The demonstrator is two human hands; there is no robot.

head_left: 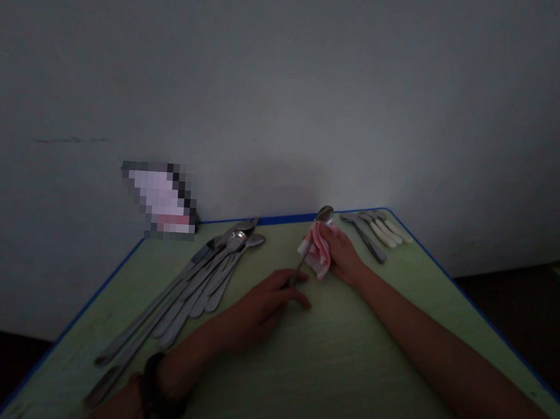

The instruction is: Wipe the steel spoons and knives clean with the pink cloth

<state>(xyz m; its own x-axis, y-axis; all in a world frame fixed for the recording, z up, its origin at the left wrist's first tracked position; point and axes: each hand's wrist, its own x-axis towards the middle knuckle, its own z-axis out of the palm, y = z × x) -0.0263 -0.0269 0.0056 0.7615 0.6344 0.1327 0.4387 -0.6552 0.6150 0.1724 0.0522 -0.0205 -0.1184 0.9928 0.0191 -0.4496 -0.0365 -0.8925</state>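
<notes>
A metal spoon (pixel 326 213) is held between my two hands, its bowl pointing toward the wall. My left hand (pixel 270 300) grips the lower end of its handle between thumb and fingers. Around the spoon near the bowl, my right hand (pixel 344 254) is closed on a pink and white cloth (pixel 321 249), which covers part of the handle. To the left lies a fanned pile of metal spoons (pixel 194 286), several with long handles. Beyond my right hand, a dark metal utensil (pixel 367 239) rests beside several white-handled pieces of cutlery (pixel 385 232).
All this lies on a light green table (pixel 346 371) with a blue edge, set against a grey wall (pixel 287 96). A pixelated, blurred-out panel (pixel 157 196) leans at the table's far left corner. A dark bracelet (pixel 158 388) circles my left wrist.
</notes>
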